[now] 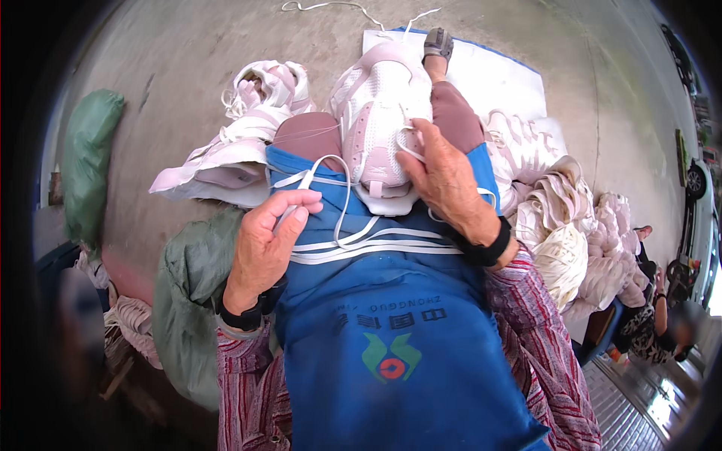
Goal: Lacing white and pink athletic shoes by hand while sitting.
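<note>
A pink and white shoe upper (378, 143) lies across my lap, on the blue apron (338, 316). My left hand (267, 244) is closed to the near left of it, pinching a white shoelace (346, 214) that rises from the fingers and loops toward the upper. At the upper's right side, my right hand (449, 184) is closed, with thumb and forefinger on a loop of white lace by the row of eyelets. The palm hides part of that edge. Several more white laces lie across the apron below the upper.
Piled shoe uppers stand left (259, 113) and right (526, 143) of my legs, with a bundle of laces (560, 259) at right. Green sacks (199, 301) lie at left. A white sheet (489, 75) is under my foot; another person (654, 323) sits far right.
</note>
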Motion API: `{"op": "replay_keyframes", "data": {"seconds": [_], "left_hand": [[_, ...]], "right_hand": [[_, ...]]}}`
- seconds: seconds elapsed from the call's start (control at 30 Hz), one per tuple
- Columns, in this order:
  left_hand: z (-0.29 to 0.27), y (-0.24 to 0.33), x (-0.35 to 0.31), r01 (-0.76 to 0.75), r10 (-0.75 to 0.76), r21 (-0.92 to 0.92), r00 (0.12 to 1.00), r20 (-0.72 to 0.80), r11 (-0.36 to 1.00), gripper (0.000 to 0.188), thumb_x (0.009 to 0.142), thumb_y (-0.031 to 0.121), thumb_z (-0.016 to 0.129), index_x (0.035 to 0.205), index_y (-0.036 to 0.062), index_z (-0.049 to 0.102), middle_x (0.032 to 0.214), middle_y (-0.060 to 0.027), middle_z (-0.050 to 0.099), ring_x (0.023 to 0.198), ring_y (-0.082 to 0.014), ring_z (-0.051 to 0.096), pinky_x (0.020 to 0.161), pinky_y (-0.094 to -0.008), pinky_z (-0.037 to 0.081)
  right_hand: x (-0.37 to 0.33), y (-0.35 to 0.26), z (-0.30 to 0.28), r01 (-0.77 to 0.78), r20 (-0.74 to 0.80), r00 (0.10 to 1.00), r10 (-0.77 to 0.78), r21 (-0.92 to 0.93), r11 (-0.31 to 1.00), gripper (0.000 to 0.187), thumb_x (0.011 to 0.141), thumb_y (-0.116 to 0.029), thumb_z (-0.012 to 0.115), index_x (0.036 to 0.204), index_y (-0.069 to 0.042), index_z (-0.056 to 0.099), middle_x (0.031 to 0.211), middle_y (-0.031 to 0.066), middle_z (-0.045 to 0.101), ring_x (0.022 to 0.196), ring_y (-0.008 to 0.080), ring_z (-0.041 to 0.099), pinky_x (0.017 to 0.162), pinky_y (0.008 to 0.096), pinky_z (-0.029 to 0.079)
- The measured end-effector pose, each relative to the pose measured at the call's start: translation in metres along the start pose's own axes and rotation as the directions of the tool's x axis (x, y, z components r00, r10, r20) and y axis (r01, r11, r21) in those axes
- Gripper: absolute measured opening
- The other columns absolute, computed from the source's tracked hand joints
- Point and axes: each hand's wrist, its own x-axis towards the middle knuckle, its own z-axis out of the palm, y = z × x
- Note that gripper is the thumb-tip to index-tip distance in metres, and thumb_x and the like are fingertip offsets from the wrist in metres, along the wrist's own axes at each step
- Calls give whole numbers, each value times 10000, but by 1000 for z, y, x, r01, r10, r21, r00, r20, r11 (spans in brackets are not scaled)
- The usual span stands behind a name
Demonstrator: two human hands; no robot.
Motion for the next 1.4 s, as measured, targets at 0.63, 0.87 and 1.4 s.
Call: {"op": "replay_keyframes", "data": {"seconds": [0.63, 0.87, 1.4], "left_hand": [[-18, -25, -35, 419, -441, -234, 896, -51, 877, 187, 920, 121, 548, 1051, -6, 590, 878, -93, 681, 422, -22, 432, 370, -173, 327], [19, 11, -21, -234, 245, 249, 969, -14, 940, 282, 836, -28, 570, 1114, 22, 568, 1250, -153, 586, 1086, -271, 615, 835, -324, 522], [59, 9, -24, -385, 357, 105, 909, 216, 917, 175, 749, 32, 693, 908, 81, 642, 899, -49, 682, 720, -191, 667, 574, -279, 515]], "right_hand": [[-43, 26, -65, -2, -63, 998, -9, -176, 984, 262, 777, -49, 669, 1031, -17, 616, 991, 149, 567, 888, 332, 566, 757, 395, 478], [-29, 36, -61, 91, 7, 996, -92, -213, 973, 159, 785, -20, 639, 940, -28, 604, 846, 130, 565, 801, 348, 576, 726, 396, 484], [-24, -60, -24, -609, 712, 692, 122, 484, 628, 170, 892, -148, 628, 916, 19, 641, 758, 22, 613, 699, 73, 549, 631, 227, 465]]}}
